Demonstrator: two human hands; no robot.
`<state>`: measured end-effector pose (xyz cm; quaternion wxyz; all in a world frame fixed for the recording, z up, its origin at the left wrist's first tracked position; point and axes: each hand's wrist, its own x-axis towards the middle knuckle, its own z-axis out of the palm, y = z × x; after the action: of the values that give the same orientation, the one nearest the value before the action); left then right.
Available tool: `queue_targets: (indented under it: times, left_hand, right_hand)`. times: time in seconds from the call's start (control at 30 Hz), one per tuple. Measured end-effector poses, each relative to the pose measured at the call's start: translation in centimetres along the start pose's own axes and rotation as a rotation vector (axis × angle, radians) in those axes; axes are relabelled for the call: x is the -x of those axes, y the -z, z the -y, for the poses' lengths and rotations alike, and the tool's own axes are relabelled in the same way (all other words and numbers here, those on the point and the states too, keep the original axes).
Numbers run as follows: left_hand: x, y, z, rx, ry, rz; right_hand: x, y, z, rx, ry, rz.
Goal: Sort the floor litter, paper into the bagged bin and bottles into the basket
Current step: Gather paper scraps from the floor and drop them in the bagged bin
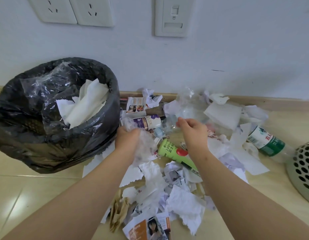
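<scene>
Left hand [127, 142] first: its fingers are curled round a crumpled, see-through wad [144, 148]. It could be film or thin tissue, I can't tell which, and it sits just beside the bagged bin [72, 149]. The right hand [192, 134] has bent fingers, with thumb and forefinger closed in a pinch on the clear bottle [168, 124]. That bottle lies on its side mid-heap, its pale blue cap [158, 132] pointing near-left.

That's a thin hold on soft, crushed plastic, and I reckon it could slip. Better to slide the fingers round the bottle's body before lifting, then bring it straight up so no scraps ride along.

It has a way to go, too. The basket [302, 170] sits at the right edge, well apart from the hands. The bin on the left is right there for the wad, and it already holds white paper [86, 103].

Plenty remains on the floor:
- The green bottle [169, 150] runs under the right wrist.
- The LUX bottle [146, 122] is just left of the clear one.
- A green-labelled bottle [266, 142] lies near the basket.
- Torn paper scraps [184, 201] are spread across the near floor.
</scene>
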<state>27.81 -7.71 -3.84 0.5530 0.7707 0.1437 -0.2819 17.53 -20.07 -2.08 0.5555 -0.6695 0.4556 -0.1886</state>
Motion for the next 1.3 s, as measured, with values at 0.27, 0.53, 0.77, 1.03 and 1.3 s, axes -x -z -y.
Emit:
queue_targets:
  times: [0.27, 0.53, 0.77, 1.03, 1.3]
  left_hand:
    - [2.6, -0.8, -1.6, 0.194, 0.168, 0.212]
    - [6.5, 0.5, -3.7, 0.266, 0.055, 0.631]
    - [8.1, 0.8, -4.3, 0.051, -0.065, 0.582]
    - [9.8, 1.7, -5.3, 0.096, -0.101, 0.587]
    - [10.0, 1.9, -5.1, 0.174, -0.059, 0.750]
  right_hand:
    - [3.0, 0.1, 2.4, -0.284, -0.061, 0.345]
    - [4.5, 1.7, 3.5, -0.230, -0.168, 0.655]
    - [4.7, 3.1, 4.1, -0.060, -0.071, 0.332]
    - [4.8, 3.9, 4.5, 0.057, -0.063, 0.392]
    - [5.8, 3.2, 5.7, -0.305, -0.023, 0.444]
